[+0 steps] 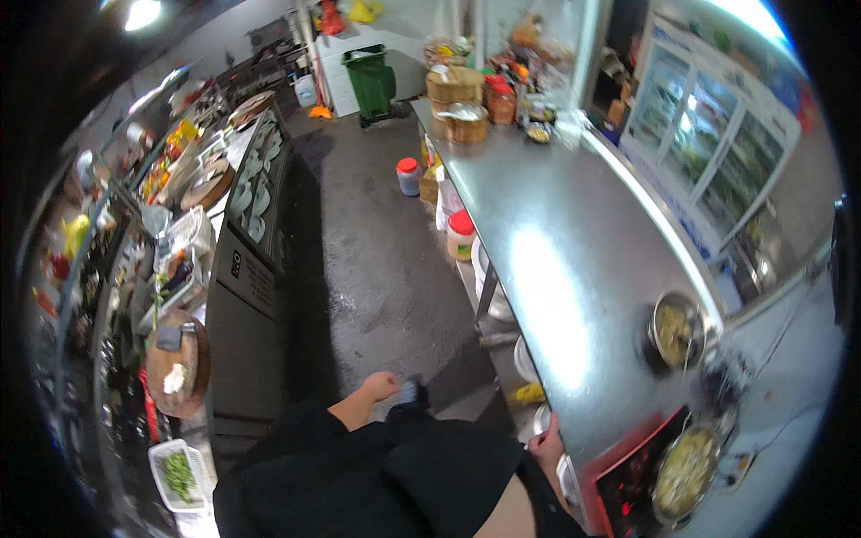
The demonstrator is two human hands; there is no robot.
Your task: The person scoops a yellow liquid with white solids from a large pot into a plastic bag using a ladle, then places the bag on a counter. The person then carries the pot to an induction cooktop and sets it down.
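My left hand (381, 385) hangs over the dark floor in front of my black clothing, fingers curled and nothing visible in them. At the near edge of the steel worktable (491, 171), my right hand (548, 445) has its thumb at the rim; its grip is unclear. To the right of that hand, an induction cooker (625, 484) with lit red marks carries a pot of pale food (686, 474). Farther along the tabletop stands a metal pot (675, 333) with similar food and a utensil handle.
A prep counter runs along the left, with a round chopping board (176, 383) bearing a cleaver (169, 336) and a white basket of chopped greens (178, 474). Red-lidded tubs (461, 235) sit under the worktable. A green wheeled bin (371, 84) and glass-door fridge (706, 134) stand farther off.
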